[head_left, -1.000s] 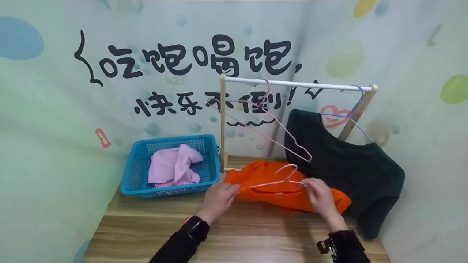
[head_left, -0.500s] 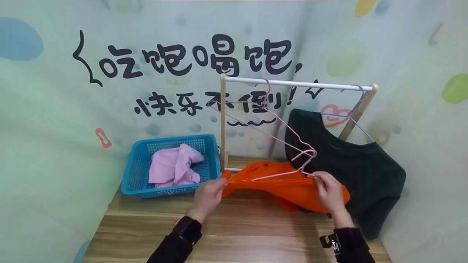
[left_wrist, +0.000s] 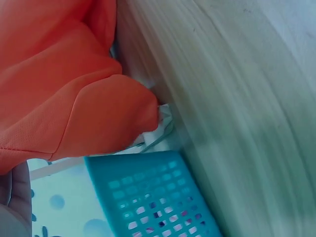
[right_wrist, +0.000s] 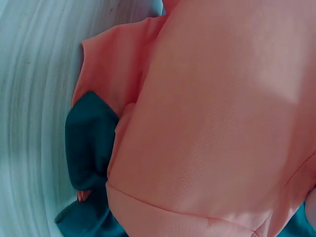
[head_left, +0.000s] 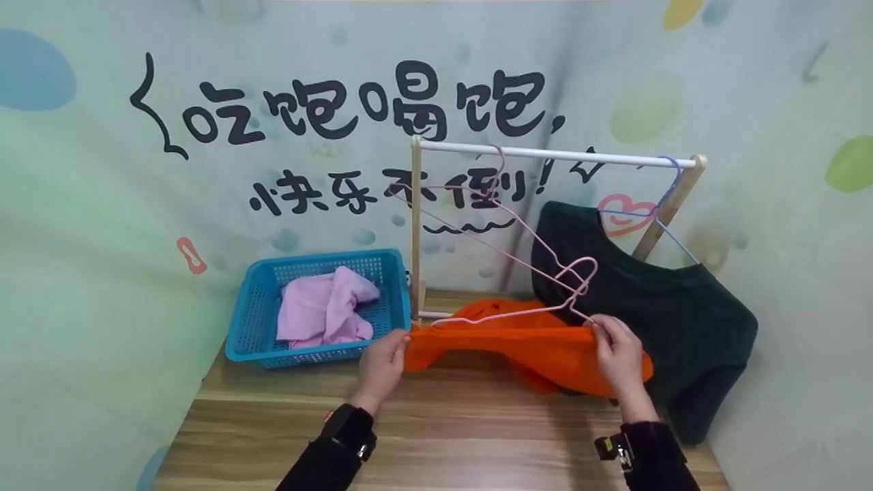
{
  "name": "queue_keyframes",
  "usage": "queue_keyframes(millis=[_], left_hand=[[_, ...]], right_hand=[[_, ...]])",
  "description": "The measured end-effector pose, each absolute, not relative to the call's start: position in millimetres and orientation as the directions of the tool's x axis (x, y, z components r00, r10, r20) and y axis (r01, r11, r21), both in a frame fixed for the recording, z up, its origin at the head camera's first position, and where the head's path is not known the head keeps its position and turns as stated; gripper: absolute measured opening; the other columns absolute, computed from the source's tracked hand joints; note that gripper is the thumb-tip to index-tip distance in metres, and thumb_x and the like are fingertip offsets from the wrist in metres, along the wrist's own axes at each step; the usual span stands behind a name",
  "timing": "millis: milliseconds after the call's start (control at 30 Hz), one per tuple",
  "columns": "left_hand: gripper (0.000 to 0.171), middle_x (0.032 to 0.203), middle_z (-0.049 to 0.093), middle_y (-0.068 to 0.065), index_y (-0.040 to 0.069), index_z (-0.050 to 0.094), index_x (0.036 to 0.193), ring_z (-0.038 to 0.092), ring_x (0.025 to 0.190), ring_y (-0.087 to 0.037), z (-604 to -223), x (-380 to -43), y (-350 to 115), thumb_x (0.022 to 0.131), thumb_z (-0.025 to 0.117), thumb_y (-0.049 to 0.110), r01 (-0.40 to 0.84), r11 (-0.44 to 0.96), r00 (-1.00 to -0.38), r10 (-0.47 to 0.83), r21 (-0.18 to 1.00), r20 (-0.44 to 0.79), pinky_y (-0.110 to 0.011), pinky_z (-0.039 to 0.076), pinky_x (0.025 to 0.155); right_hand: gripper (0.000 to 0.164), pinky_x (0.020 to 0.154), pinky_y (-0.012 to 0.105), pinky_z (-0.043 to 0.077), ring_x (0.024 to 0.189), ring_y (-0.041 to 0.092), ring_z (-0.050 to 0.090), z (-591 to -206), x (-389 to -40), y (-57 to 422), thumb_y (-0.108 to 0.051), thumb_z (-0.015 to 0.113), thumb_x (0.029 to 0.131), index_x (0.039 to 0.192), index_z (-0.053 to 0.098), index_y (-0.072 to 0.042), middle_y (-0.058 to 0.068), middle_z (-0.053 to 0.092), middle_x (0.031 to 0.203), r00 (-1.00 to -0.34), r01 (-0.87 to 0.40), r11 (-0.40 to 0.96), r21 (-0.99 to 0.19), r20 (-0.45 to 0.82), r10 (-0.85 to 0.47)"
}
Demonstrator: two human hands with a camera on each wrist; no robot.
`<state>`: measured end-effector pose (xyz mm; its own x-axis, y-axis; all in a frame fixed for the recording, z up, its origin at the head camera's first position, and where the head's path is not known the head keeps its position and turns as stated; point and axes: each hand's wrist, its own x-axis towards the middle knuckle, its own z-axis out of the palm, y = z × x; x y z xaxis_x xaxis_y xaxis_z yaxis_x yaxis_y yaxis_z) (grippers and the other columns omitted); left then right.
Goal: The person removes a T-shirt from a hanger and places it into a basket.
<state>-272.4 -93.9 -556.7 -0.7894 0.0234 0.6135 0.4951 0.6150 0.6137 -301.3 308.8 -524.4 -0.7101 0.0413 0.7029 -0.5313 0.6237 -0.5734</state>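
Note:
An orange shirt (head_left: 505, 341) is stretched between my two hands close above the table, its top edge nearly straight. With thumb and fingers my left hand (head_left: 380, 368) pinches the shirt's left end, beside the basket. My right hand (head_left: 619, 354) pinches the right end together with one arm of a pink wire hanger (head_left: 505, 315). The hanger leans along the shirt's top edge, its hook upward and overlapping another pink hanger (head_left: 528, 218) that hangs bare on the rack. In the left wrist view, orange cloth (left_wrist: 74, 89) drapes from the fingers; the right wrist view is mostly orange cloth (right_wrist: 212, 113).
A clothes rack with a white rail (head_left: 580, 157) stands behind the shirt. From its right end hangs a dark green top (head_left: 634, 307) on a blue hanger (head_left: 672, 184). At left, a blue basket (head_left: 245, 354) holds pink cloth (head_left: 314, 310). The wooden table (head_left: 464, 436) extends in front.
My left hand has moved left and pulled the shirt's top edge taut. My right hand has risen slightly, and the hanger has moved up and right, its left end now above the cloth.

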Motion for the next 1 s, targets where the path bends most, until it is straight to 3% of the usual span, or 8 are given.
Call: queue_keyframes(millis=[233,433,633,800,900,1000], left_hand=[[0.007,0.083,0.069,-0.007,0.006,0.067,0.093,0.064,0.073,-0.026,-562,-272,-91,0.096,0.064,0.011,0.468,0.652,-0.802,0.029,0.597,0.597,-0.041,0.055,0.071],[0.007,0.084,0.07,-0.005,0.006,0.067,0.093,0.066,0.075,-0.024,-564,-269,-87,0.096,0.065,0.012,0.467,0.647,-0.831,0.088,0.603,0.55,-0.039,0.056,0.072],[0.019,0.105,0.072,-0.006,0.007,0.065,0.114,0.068,0.093,-0.023,-561,-269,-91,0.099,0.062,0.018,0.388,0.613,-0.894,0.068,0.688,0.444,-0.04,0.056,0.084],[0.042,0.126,0.064,-0.013,0.006,0.053,0.135,0.063,0.112,-0.029,-552,-269,-93,0.097,0.065,0.021,0.398,0.675,-0.892,0.125,0.621,0.435,-0.046,0.05,0.096],[0.05,0.133,0.059,-0.015,0.006,0.049,0.14,0.058,0.119,-0.033,-548,-269,-89,0.097,0.065,0.024,0.44,0.718,-0.876,0.212,0.538,0.433,-0.049,0.046,0.1],[0.046,0.13,0.061,-0.014,0.007,0.052,0.139,0.058,0.117,-0.032,-546,-269,-84,0.098,0.063,0.025,0.478,0.732,-0.865,0.296,0.485,0.405,-0.048,0.048,0.098]], right_hand=[[0.01,0.073,0.01,0.041,0.075,0.008,0.054,-523,-304,304,0.008,0.064,0.091,0.09,0.07,0.0,0.012,0.067,0.087,-0.676,-0.527,0.642,-0.557,0.733,0.082],[0.009,0.076,0.007,0.044,0.076,0.014,0.058,-524,-302,296,0.006,0.064,0.092,0.092,0.07,-0.001,0.012,0.068,0.088,-0.701,-0.551,0.628,-0.55,0.713,0.01],[0.013,0.08,0.006,0.044,0.079,0.016,0.059,-522,-301,289,0.006,0.064,0.091,0.096,0.071,-0.004,0.006,0.068,0.09,-0.73,-0.542,0.638,-0.547,0.683,-0.035],[0.016,0.083,0.006,0.043,0.082,0.014,0.06,-522,-296,282,0.004,0.065,0.091,0.1,0.072,-0.007,0.004,0.068,0.093,-0.748,-0.539,0.673,-0.507,0.656,-0.105],[0.016,0.085,0.013,0.046,0.085,0.015,0.061,-521,-294,276,0.003,0.068,0.09,0.101,0.073,-0.007,0.003,0.069,0.094,-0.729,-0.561,0.692,-0.454,0.667,-0.154],[0.017,0.084,0.024,0.05,0.086,0.017,0.061,-520,-293,269,0.003,0.07,0.088,0.101,0.073,-0.007,0.003,0.069,0.094,-0.698,-0.598,0.692,-0.404,0.687,-0.202]])
